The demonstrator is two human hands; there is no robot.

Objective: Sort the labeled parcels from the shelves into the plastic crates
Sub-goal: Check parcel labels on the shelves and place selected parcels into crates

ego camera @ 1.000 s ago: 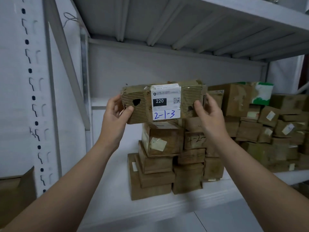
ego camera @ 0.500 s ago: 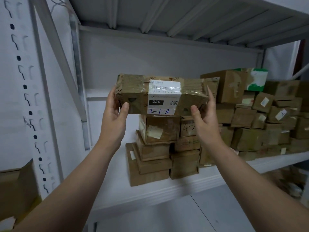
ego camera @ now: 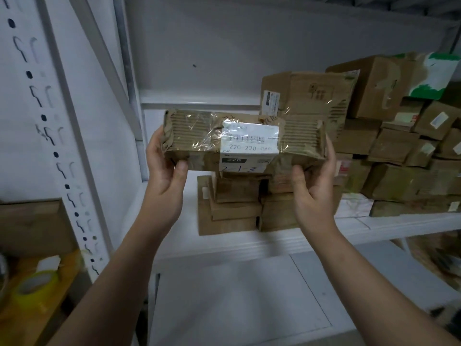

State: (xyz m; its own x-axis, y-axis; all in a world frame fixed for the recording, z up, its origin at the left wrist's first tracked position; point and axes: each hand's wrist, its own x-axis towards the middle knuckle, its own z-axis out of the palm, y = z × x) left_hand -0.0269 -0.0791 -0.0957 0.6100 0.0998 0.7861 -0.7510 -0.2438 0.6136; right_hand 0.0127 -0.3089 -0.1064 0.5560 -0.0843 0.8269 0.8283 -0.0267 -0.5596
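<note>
White shelf (ego camera: 249, 243): bears brown stacked parcels (ego camera: 234, 208) at 6 o'clock under the held one; no crate in view, so a wrong bin is possible.
Held parcel (ego camera: 199, 143): mid-air at centre, level; glossy film could let it slide.
Left hand (ego camera: 164, 178): curled round its 9 o'clock end.
Right hand (ego camera: 314, 188): curled round its 3 o'clock end; either loosening drops it onto the stack.
Label (ego camera: 249, 146): glare may cause a misread of "2-1-3".

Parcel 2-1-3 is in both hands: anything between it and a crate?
Nothing visible. The long brown cardboard parcel wrapped in clear film is held in front of the stacked cardboard boxes, left hand and right hand holding its ends. No plastic crate is in view, so the route cannot be judged.
</note>
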